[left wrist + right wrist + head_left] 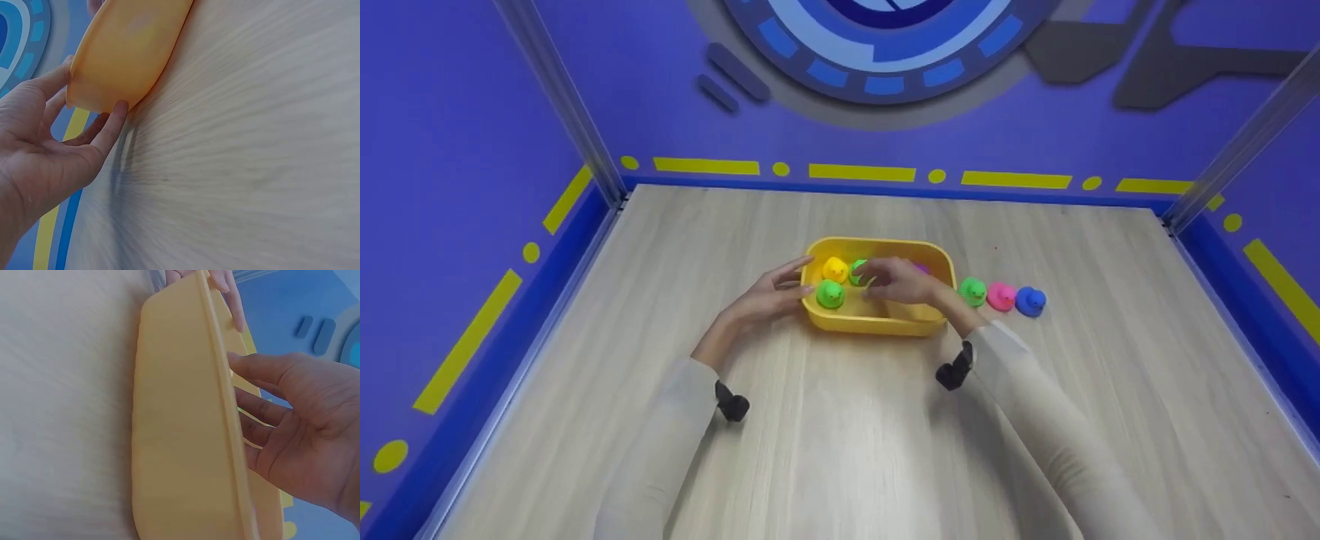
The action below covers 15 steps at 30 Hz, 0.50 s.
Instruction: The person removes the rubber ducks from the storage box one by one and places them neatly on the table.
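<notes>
A yellow tub [877, 325] stands on the table with several small rubber ducks inside. My left hand [769, 295] holds its left end, thumb at the rim and the other fingers along the outer wall. Over the tub's middle reaches my right hand [901, 280], its fingers loosely bent and parted from the thumb. Its fingertips are right beside a green duck [856, 273], which they partly cover. To the left sit a yellow duck [835, 269] and another green duck [831, 294]. A purple object [922, 268] shows behind the right hand, mostly hidden.
Just right of the tub, a green duck [973, 292], a pink duck [1001, 296] and a blue duck [1031, 301] stand in a row on the wooden table [840, 435]. Blue printed panels [660, 97] close the table in at the back and both sides.
</notes>
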### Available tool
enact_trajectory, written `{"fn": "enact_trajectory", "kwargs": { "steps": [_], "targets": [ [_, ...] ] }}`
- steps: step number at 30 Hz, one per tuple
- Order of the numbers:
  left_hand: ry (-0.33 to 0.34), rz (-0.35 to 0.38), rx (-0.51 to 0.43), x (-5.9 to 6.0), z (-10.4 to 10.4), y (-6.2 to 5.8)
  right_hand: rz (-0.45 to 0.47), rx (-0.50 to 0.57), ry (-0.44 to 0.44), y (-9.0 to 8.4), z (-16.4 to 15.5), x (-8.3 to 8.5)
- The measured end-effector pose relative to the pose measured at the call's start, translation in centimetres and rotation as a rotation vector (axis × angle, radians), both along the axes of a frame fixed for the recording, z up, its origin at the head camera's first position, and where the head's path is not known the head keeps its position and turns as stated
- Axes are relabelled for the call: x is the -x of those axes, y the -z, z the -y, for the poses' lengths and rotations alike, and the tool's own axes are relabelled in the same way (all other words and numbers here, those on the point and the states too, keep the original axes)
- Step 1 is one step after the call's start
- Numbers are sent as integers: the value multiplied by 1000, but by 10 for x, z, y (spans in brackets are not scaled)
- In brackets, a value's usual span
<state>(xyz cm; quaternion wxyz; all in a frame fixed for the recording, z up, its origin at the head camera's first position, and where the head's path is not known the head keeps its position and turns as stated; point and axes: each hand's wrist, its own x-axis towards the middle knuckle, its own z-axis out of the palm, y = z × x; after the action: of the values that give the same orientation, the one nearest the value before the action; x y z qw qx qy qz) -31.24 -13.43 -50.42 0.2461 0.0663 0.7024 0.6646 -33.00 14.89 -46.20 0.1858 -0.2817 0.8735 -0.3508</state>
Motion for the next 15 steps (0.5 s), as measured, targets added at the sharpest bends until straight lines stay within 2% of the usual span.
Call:
{"fn": "enact_trajectory", "kwargs": {
  "steps": [8, 15],
  "targets": [
    [14, -2, -7, 1, -2, 0, 26, -104, -14, 4, 21, -7],
    [20, -19, -10, -1, 0, 2, -1, -124, -44, 12, 32, -9]
  ]
}}
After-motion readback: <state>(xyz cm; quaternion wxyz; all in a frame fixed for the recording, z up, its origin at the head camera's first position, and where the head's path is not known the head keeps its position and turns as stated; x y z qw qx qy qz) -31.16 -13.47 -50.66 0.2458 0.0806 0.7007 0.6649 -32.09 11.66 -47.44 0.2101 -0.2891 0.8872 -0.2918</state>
